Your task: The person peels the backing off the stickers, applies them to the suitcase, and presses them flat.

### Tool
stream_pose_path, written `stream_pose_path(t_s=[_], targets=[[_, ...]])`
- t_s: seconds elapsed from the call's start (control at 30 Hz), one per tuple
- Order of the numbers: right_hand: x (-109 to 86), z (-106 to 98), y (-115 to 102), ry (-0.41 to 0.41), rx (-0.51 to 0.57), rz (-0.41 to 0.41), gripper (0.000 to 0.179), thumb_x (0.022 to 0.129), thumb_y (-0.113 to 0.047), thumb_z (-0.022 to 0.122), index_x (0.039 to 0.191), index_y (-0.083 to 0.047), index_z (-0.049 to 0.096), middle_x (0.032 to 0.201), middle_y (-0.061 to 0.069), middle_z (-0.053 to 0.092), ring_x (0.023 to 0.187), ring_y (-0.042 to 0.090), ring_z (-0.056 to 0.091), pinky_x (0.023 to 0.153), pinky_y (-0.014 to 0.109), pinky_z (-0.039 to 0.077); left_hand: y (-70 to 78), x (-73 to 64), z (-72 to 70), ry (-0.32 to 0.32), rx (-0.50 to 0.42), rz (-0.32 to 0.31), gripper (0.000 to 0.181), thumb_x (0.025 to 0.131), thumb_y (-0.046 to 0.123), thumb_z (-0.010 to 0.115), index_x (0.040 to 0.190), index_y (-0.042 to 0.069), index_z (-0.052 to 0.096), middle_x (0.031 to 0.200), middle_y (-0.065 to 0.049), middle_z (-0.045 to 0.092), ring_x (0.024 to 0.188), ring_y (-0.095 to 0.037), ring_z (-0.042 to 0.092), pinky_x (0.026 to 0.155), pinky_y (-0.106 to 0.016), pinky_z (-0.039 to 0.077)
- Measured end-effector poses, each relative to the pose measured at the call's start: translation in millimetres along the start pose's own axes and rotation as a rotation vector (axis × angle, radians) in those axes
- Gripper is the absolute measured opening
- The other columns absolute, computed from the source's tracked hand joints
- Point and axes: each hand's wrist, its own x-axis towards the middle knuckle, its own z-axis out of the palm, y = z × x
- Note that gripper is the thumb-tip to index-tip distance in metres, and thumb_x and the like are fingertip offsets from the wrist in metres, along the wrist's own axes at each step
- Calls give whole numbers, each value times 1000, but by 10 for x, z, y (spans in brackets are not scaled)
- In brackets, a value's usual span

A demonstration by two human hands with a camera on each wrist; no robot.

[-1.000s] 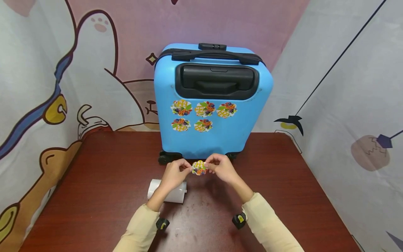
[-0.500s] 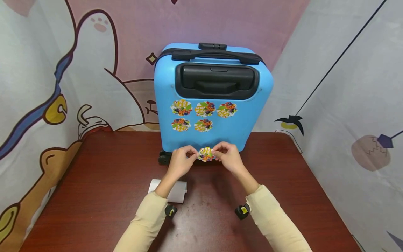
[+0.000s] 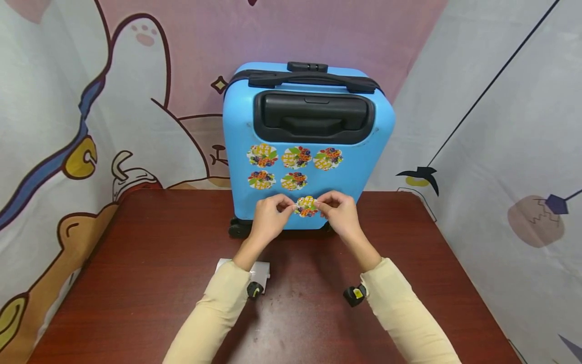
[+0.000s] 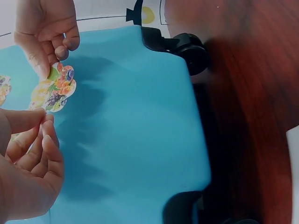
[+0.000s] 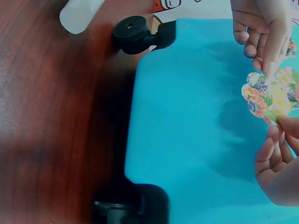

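Note:
A colourful fruit-print sticker (image 3: 306, 207) is stretched between both hands in front of the lower part of a blue suitcase (image 3: 245, 202). My left hand (image 3: 269, 217) pinches its left edge between thumb and forefinger. The opposite edge is pinched by my right hand (image 3: 340, 215). In the left wrist view the sticker (image 4: 56, 88) hangs over the blue shell, and shadows of the hands fall on it. On the suitcase above, several similar stickers (image 3: 261, 155) are stuck in two rows, three over two. The lower row's right spot shows bare blue shell.
A white roll (image 3: 260, 273) lies on the brown wooden table (image 3: 136, 283), partly behind the left forearm. The suitcase stands at the table's back on black wheels (image 3: 239, 228), against a printed cloth backdrop (image 3: 182, 60). Its black handle (image 3: 313, 119) is recessed.
Both hands have moved up and slightly right with the sticker, from above the table to in front of the suitcase's lower shell. The suitcase and roll have stayed put.

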Motion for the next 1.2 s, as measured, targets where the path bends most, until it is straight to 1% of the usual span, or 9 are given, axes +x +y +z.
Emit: stream_pose_path(t_s=[0.1, 0.17, 0.33, 0.5, 0.6, 0.73, 0.97, 1.03, 1.2], targets=[[17, -31, -40, 28, -6, -11, 9, 82, -9, 68, 79, -2, 66, 73, 17, 61, 63, 36, 55, 52, 31, 47, 54, 48, 1, 10, 14, -1, 6, 82, 11, 67, 78, 8, 69, 69, -2, 64, 63, -15, 56, 57, -28, 44], [29, -49, -62, 50, -12, -18, 8, 82, -10, 68, 78, -3, 67, 72, 16, 60, 62, 34, 55, 52, 34, 47, 90, 80, 0, 17, 26, 0, 6, 83, 12, 67, 78, 8, 69, 68, -2, 64, 62, -14, 56, 57, -27, 44], [56, -91, -124, 94, -33, -31, 10, 81, -11, 69, 79, -1, 67, 72, 12, 61, 60, 28, 55, 54, 41, 47, 181, 156, -2, 24, 41, -9, 7, 84, 12, 66, 78, 9, 69, 68, -1, 64, 60, -14, 55, 57, -27, 44], [79, -131, -174, 112, -49, -43, 14, 83, -11, 68, 82, 3, 66, 73, 18, 61, 56, 20, 54, 55, 39, 47, 242, 219, 5, 26, 59, -11, 8, 84, 13, 65, 78, 10, 69, 68, 0, 63, 60, -13, 55, 57, -27, 44], [92, -157, -197, 126, -58, -49, 16, 83, -12, 67, 83, 4, 66, 73, 18, 61, 56, 17, 54, 56, 39, 48, 276, 245, 12, 30, 67, -9, 9, 84, 15, 65, 78, 10, 69, 68, 1, 63, 60, -12, 55, 58, -26, 44], [104, -190, -230, 149, -68, -51, 17, 83, -12, 67, 83, 4, 66, 73, 15, 61, 56, 16, 53, 56, 35, 48, 325, 273, 21, 37, 83, 1, 10, 85, 16, 65, 79, 10, 69, 68, 1, 64, 61, -11, 56, 58, -26, 44], [122, -236, -284, 187, -66, -52, 18, 82, -13, 68, 85, 5, 67, 74, 15, 61, 58, 18, 54, 53, 29, 46, 396, 320, 50, 62, 98, 30, 10, 85, 17, 65, 79, 10, 69, 68, 0, 64, 61, -12, 57, 57, -27, 45], [131, -246, -288, 193, -70, -59, 18, 82, -13, 68, 85, 5, 67, 74, 14, 61, 58, 19, 54, 53, 29, 47, 404, 330, 64, 75, 109, 34, 11, 85, 17, 65, 78, 10, 69, 68, 0, 64, 61, -12, 57, 58, -27, 45], [146, -262, -287, 204, -82, -73, 17, 82, -13, 68, 83, 4, 67, 72, 15, 62, 57, 20, 55, 57, 39, 49, 418, 348, 99, 101, 119, 37, 11, 84, 18, 65, 78, 9, 69, 69, -1, 65, 60, -12, 57, 59, -28, 46]])
